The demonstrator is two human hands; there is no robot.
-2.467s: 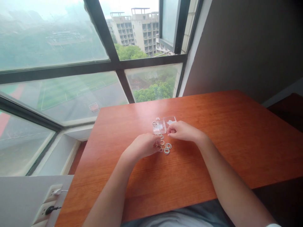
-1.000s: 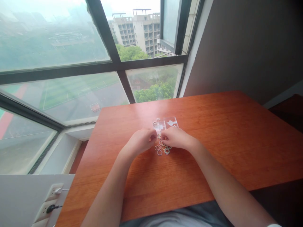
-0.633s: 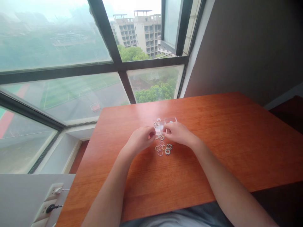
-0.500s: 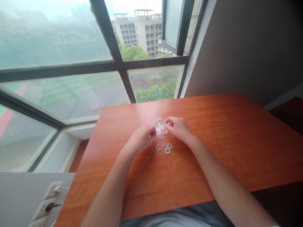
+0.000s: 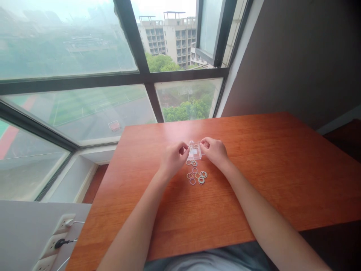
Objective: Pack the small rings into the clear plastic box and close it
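A small clear plastic stand [image 5: 194, 153] with a rounded knob on top sits on the wooden table, between my hands. My left hand [image 5: 175, 158] is closed in a pinch at its left side, with part of a thin ring [image 5: 190, 148] showing at the fingertips. At the stand's right side, my right hand [image 5: 214, 151] has thumb and forefinger pinched together; what lies between them is too small to make out. Another pale ring [image 5: 196, 146] shows at the stand's upper right. Several thin pale rings [image 5: 194, 170], resembling hair ties, lie loose in front of it.
The reddish-brown wooden table [image 5: 262, 165] reaches back to a large dark-framed window [image 5: 180, 76]. A grey wall [image 5: 287, 67] rises behind it on the right. Low at the left, plugs sit in wall sockets [image 5: 53, 244].
My left hand has moved up and right to the stand's left side. My right hand has shifted slightly right, and a ring now shows at the stand's upper right. The view has shifted slightly.
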